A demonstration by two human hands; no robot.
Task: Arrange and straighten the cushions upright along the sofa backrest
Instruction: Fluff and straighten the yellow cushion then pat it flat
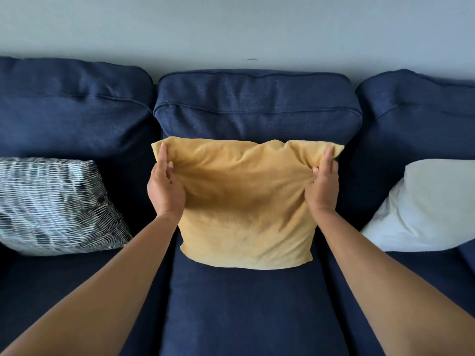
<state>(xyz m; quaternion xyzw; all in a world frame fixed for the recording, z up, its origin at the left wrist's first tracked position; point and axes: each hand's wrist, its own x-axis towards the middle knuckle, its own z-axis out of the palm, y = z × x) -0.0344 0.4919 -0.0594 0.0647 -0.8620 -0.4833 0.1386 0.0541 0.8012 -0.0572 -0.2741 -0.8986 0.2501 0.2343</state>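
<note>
A mustard yellow cushion (245, 209) stands upright on the middle seat, leaning against the navy backrest (257, 111). My left hand (165, 187) pinches its upper left corner and my right hand (322, 186) pinches its upper right corner. Its top edge sags a little in the middle. A black-and-white patterned cushion (54, 204) leans against the left backrest section. On the right a plain white cushion (426, 209) leans tilted, partly cut off by the frame edge.
The navy sofa has three back sections and seat cushions (246, 312) running across the whole view. A pale grey wall (231, 29) rises directly behind it. Gaps of bare seat separate the three cushions.
</note>
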